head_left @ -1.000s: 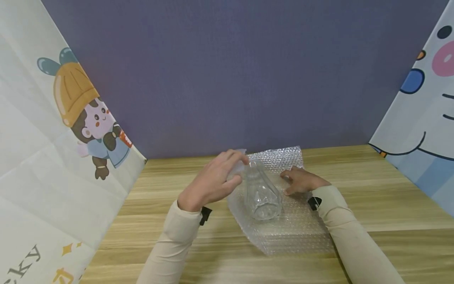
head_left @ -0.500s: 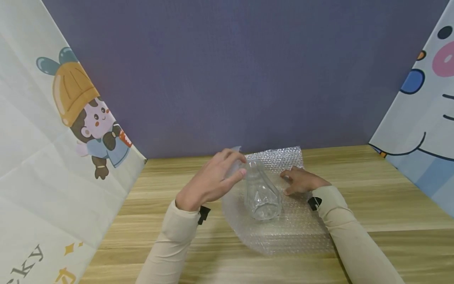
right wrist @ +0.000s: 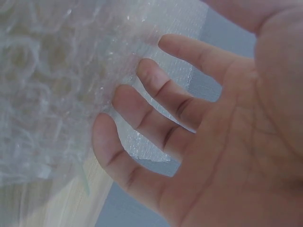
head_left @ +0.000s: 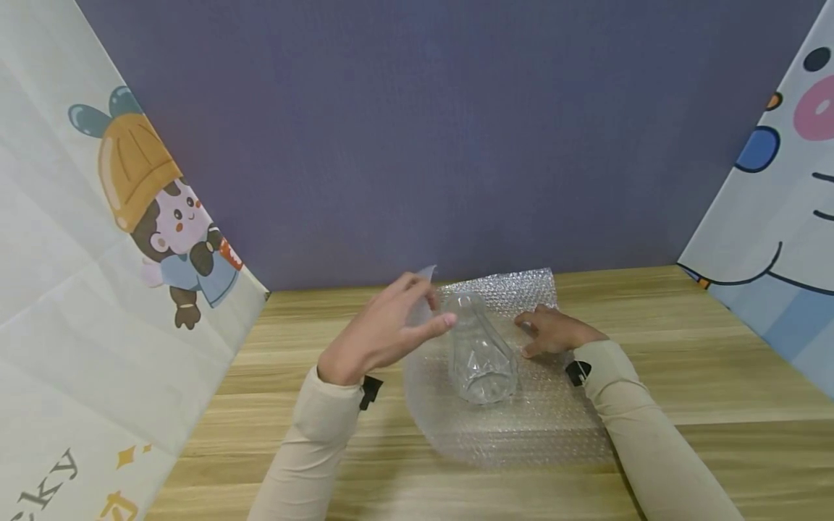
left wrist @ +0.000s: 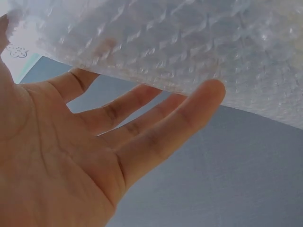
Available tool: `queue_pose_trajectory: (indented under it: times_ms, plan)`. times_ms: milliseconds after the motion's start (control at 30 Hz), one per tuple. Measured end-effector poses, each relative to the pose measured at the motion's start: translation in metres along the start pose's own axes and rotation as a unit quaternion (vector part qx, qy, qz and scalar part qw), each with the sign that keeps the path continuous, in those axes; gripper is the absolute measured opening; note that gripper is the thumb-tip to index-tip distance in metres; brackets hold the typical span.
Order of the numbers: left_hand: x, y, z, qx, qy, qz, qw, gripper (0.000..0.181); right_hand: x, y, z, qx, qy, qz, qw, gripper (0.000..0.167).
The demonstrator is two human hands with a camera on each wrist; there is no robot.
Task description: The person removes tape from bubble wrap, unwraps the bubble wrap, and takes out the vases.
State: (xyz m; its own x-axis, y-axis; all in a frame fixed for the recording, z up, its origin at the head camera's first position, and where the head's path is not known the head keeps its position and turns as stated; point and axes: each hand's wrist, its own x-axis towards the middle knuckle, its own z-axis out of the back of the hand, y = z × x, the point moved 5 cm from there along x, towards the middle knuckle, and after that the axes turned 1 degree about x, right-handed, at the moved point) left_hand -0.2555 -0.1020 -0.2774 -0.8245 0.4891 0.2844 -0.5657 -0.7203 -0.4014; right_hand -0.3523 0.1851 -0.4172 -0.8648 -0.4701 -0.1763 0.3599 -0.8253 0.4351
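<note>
A clear faceted glass vessel (head_left: 483,362), shaped like a bottle or vase, lies on its side on a sheet of bubble wrap (head_left: 541,434). Its wide base faces me and the narrower end points away. To its left, my left hand (head_left: 381,329) touches the raised edge of the wrap. In the left wrist view, that hand's fingers (left wrist: 165,130) are mostly straight, some of them behind the wrap (left wrist: 180,42). My right hand (head_left: 560,333) rests on the wrap right of the vessel, its fingers (right wrist: 147,118) slightly bent against the sheet.
Everything lies on a wood-grain table (head_left: 280,405). A dark blue-grey panel (head_left: 417,145) rises behind it. Printed white panels stand at the left (head_left: 59,289) and right (head_left: 769,253). The far part of the wrap reaches close to the back panel.
My left hand has shifted slightly left and its thumb has spread from the fingers. The wrap's left flap has leaned outward to the left. Vessel and right hand stay put.
</note>
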Motion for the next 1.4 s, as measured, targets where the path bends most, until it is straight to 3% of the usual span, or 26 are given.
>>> queue_pose_trajectory:
  times_ms: [300, 733, 933, 1200, 1400]
  plan:
    - [0.001, 0.004, 0.004, -0.02, -0.009, -0.019, 0.9996, 0.048, 0.003, -0.001, -0.001, 0.0, 0.003, -0.002, 1.0, 0.07]
    - [0.005, 0.005, 0.006, 0.016, -0.027, -0.049, 0.9983, 0.026, 0.002, 0.0, 0.0, 0.006, 0.001, 0.002, 1.0, 0.069]
    - [0.005, 0.008, 0.006, 0.011, -0.033, -0.035, 0.9988, 0.025, 0.001, 0.001, 0.0, 0.013, -0.001, 0.004, 0.9999, 0.069]
    - [0.005, 0.012, 0.006, 0.024, -0.038, -0.017, 0.9988, 0.009, 0.001, 0.001, -0.001, 0.014, 0.0, 0.007, 0.9999, 0.069]
    - [0.005, 0.019, 0.003, 0.03, -0.016, 0.003, 0.9994, 0.008, 0.002, 0.001, 0.0, 0.018, -0.002, 0.011, 0.9998, 0.067]
